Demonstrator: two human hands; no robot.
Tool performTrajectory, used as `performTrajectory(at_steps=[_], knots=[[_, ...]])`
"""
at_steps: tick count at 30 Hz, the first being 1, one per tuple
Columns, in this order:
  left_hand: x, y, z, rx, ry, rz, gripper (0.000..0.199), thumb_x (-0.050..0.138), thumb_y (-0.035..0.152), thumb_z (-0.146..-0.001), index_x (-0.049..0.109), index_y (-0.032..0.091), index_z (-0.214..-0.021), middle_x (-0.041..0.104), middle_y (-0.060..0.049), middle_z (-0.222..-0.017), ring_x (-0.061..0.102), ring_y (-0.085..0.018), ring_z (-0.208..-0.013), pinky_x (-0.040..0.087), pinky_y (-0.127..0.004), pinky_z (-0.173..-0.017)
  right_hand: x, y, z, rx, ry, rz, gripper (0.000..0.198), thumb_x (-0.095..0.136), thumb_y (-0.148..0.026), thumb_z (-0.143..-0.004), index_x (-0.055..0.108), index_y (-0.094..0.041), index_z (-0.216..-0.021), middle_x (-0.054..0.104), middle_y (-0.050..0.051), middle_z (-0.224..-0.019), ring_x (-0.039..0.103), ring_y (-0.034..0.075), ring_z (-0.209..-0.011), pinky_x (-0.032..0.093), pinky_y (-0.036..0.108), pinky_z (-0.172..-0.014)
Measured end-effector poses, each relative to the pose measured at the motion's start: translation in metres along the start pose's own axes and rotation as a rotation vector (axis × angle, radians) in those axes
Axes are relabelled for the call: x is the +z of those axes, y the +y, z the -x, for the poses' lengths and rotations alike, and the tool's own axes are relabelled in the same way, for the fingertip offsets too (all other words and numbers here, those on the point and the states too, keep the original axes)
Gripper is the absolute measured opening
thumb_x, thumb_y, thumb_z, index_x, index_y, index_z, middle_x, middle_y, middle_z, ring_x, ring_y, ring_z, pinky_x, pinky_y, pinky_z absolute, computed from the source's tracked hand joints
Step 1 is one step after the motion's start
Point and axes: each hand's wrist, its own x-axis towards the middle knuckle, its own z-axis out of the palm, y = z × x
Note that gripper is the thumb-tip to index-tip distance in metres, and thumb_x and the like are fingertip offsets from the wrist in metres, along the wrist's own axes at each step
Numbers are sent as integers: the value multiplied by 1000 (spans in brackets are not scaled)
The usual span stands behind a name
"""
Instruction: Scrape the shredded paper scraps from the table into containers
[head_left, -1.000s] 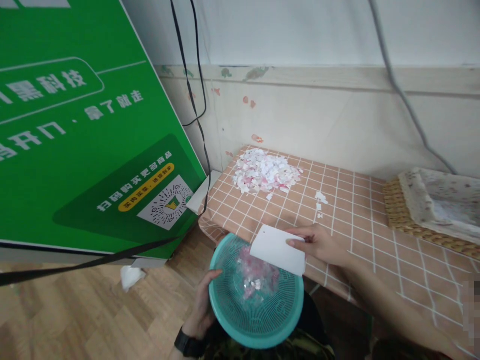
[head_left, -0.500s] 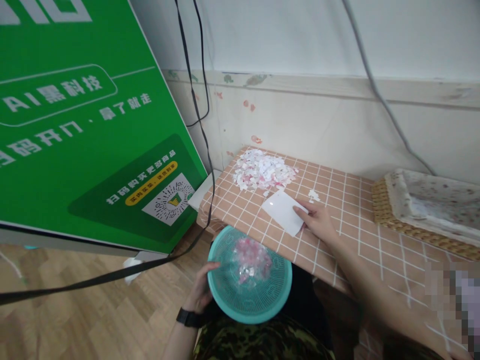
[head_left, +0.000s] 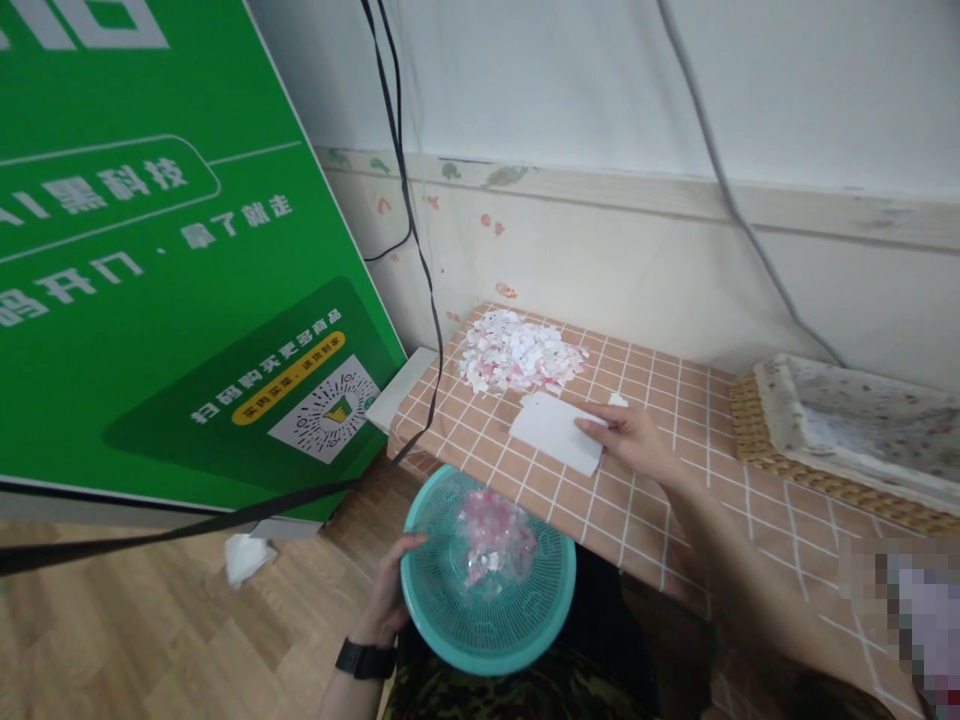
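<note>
My left hand [head_left: 388,592] grips the left rim of a teal plastic colander [head_left: 551,615], with the thumb on top of the rim. Clear and pinkish plastic scraps [head_left: 495,540] lie inside it. Between thumb and fingers, my right hand [head_left: 630,438] pinches the right edge of a white card [head_left: 559,430] low over the checked tabletop. Just beyond the card is a heap of small white and pink paper-like pieces [head_left: 517,350]. One small white piece [head_left: 618,399] shows behind my right hand.
A cloth-lined wicker basket [head_left: 765,440] stands on the table [head_left: 675,480] at the right. The large green panel [head_left: 187,250] fills the left, with a black strap [head_left: 427,300] hanging past the table's left corner. White crumpled material [head_left: 249,557] lies on the wooden floor.
The card in my right hand has tilted and moved slightly, its far edge now nearly level. The view has shifted a little. My left hand keeps hold of the colander.
</note>
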Motion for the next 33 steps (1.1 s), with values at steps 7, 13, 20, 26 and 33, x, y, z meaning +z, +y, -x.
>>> performTrajectory(at_steps=[7,13,20,26,33], knots=[[2,0,1,-7,11,6,8,67,16,-70,70,10,-74,75,-8,-68,68,-21,-59,55,-33,-64,-20,0,-39,-29,212,447,39,51,-36,-87,68,-18,-118,71,10,-108,68,28,-90,52,38,-75],[-2,-2,-2,13,28,-6,5,68,16,-69,69,11,-69,74,-7,-64,67,-20,-56,54,-32,-61,-23,-3,-57,-100,131,492,36,50,-31,-87,69,-19,-115,71,9,-108,68,27,-93,51,38,-78],[0,-2,-1,8,29,-10,5,67,16,-71,69,11,-70,74,-7,-64,67,-20,-56,54,-32,-60,-41,-6,-63,-117,85,446,34,53,-28,-84,71,-19,-111,73,8,-102,68,23,-83,51,35,-72],[0,-2,0,3,7,-13,8,66,17,-72,71,10,-74,75,-8,-68,68,-21,-60,55,-33,-65,-47,3,-58,-83,-71,279,34,55,-31,-83,71,-21,-112,74,4,-89,64,16,-63,48,27,-53],[0,-2,-1,-1,-7,-23,12,68,19,-70,71,10,-77,76,-9,-73,69,-23,-63,55,-36,-68,-47,5,-56,10,-134,147,40,58,-36,-82,69,-18,-116,71,2,-73,54,10,-49,42,22,-43]])
